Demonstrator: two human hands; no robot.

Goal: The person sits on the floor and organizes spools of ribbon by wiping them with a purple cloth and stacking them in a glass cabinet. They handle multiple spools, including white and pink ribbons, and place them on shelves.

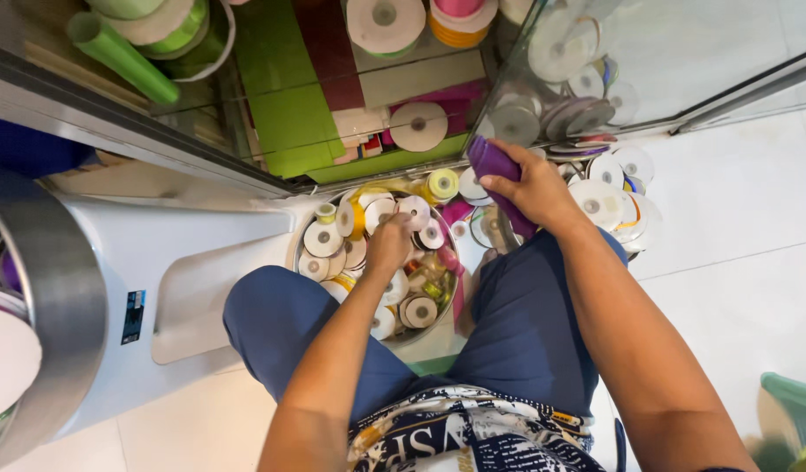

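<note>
The left hand (388, 245) is closed on a spool in the round bowl (452, 288) between the knees, the right hand (534, 188) grips a purple roll (493, 166) farther right, and digging could spill the piled spools (368, 249).

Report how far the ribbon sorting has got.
Done: nothing clearly finished. In hand: the right hand grips a purple ribbon roll; the left hand reaches into the round tub of spools. Left: many spools remain in the tub and piled on the floor.
</note>
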